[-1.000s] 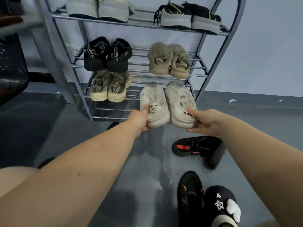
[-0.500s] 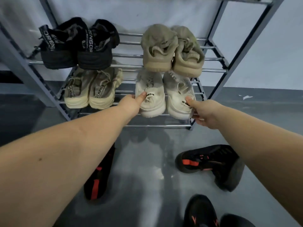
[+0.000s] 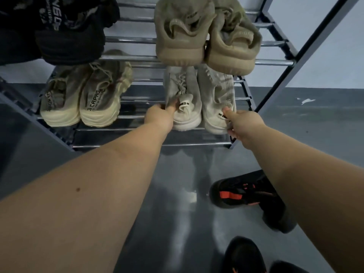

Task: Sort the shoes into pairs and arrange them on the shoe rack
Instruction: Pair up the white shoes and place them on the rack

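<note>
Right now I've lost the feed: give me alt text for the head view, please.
Both hands set a pair of white sneakers on the shoe rack: the left hand grips the left shoe's heel, the right hand pinches the right one's heel. Cream sneakers sit beside them, olive sneakers above. A black and orange shoe lies on the floor.

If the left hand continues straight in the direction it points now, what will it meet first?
The left hand already holds the heel of the left white shoe. Pushed straight on, it would only drive that shoe deeper along the shelf bars; beyond that, probably the wall behind, though depth is unclear.
</note>
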`<state>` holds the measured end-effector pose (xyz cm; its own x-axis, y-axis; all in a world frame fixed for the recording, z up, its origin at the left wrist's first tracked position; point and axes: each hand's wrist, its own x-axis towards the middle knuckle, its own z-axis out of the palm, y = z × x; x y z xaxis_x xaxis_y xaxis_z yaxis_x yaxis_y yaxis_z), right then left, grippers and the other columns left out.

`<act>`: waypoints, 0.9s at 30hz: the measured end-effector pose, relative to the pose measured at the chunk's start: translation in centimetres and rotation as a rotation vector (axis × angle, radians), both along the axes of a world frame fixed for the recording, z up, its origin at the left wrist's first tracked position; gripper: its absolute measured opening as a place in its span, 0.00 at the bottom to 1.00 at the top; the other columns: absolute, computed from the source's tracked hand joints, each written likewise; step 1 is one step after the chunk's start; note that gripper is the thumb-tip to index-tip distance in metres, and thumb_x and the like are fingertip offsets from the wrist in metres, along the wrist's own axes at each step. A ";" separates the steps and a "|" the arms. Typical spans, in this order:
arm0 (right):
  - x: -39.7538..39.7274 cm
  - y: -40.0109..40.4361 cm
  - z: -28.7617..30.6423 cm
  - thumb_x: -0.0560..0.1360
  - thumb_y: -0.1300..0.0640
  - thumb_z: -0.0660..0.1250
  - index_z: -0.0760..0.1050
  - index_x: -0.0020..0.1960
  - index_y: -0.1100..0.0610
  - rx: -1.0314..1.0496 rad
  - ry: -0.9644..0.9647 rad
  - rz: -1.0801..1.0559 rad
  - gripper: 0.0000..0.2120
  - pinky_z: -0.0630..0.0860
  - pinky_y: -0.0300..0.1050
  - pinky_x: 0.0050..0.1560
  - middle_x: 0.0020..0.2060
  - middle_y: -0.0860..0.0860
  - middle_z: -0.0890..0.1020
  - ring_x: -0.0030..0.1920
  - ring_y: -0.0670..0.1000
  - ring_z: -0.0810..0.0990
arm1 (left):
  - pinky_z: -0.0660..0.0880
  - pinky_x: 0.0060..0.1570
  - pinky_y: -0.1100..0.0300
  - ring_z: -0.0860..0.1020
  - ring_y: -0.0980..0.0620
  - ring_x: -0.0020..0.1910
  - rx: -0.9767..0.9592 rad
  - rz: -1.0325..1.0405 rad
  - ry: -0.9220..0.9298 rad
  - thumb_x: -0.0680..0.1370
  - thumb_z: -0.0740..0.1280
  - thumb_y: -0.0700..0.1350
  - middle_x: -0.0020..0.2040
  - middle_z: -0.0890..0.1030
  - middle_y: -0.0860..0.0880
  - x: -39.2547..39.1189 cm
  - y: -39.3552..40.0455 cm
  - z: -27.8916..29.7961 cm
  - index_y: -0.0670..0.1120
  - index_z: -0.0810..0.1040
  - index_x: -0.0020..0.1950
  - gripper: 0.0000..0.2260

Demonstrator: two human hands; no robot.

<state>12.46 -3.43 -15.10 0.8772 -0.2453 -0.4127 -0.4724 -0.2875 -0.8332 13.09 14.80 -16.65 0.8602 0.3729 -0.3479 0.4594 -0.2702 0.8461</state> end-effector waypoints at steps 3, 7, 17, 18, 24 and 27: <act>0.7 0.0 0.0 0.77 0.46 0.64 0.75 0.61 0.63 -0.079 0.002 -0.023 0.22 0.75 0.55 0.62 0.42 0.54 0.77 0.54 0.58 0.79 | 0.75 0.55 0.55 0.79 0.42 0.54 -0.007 0.022 -0.005 0.76 0.62 0.61 0.55 0.81 0.44 0.3 -0.1 -0.2 0.42 0.78 0.58 0.24; 1.0 -0.2 0.1 0.78 0.47 0.63 0.71 0.68 0.58 -0.078 -0.040 -0.046 0.22 0.74 0.52 0.63 0.56 0.55 0.80 0.58 0.57 0.79 | 0.75 0.60 0.50 0.78 0.45 0.57 -0.128 0.003 -0.036 0.69 0.65 0.67 0.58 0.80 0.46 -0.3 -0.4 0.3 0.45 0.76 0.63 0.33; -0.8 -0.2 0.4 0.66 0.51 0.76 0.71 0.65 0.56 -0.287 -0.141 0.171 0.30 0.75 0.45 0.55 0.58 0.52 0.78 0.54 0.52 0.78 | 0.71 0.63 0.53 0.74 0.47 0.63 0.268 -0.178 -0.147 0.62 0.78 0.55 0.65 0.74 0.47 -2.1 -0.9 -0.7 0.46 0.68 0.70 0.40; -0.9 -0.1 0.4 0.66 0.52 0.76 0.71 0.64 0.56 -0.330 -0.152 0.181 0.29 0.75 0.47 0.56 0.59 0.53 0.77 0.54 0.54 0.78 | 0.71 0.63 0.53 0.74 0.47 0.63 0.270 -0.164 -0.145 0.63 0.78 0.55 0.65 0.74 0.47 -2.0 -1.1 -0.6 0.46 0.68 0.70 0.40; -1.4 -0.4 1.7 0.71 0.57 0.73 0.61 0.74 0.57 -0.450 -0.138 0.262 0.36 0.70 0.42 0.55 0.67 0.54 0.72 0.63 0.56 0.75 | 0.71 0.62 0.54 0.73 0.46 0.64 0.299 -0.138 -0.125 0.66 0.77 0.52 0.66 0.74 0.46 -2.1 -2.0 -0.2 0.45 0.68 0.69 0.35; -2.1 -0.4 2.7 0.71 0.53 0.73 0.56 0.76 0.55 -0.482 -0.099 0.337 0.40 0.72 0.47 0.62 0.71 0.55 0.67 0.66 0.57 0.72 | 0.64 0.69 0.54 0.65 0.44 0.71 0.339 -0.201 -0.099 0.69 0.74 0.53 0.72 0.65 0.43 -2.9 -1.9 0.6 0.43 0.59 0.75 0.41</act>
<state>10.31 -3.82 -12.41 0.9679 -0.0862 -0.2359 -0.2160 -0.7649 -0.6069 10.19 12.85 -16.08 0.9507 0.2736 -0.1459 0.2899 -0.6177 0.7310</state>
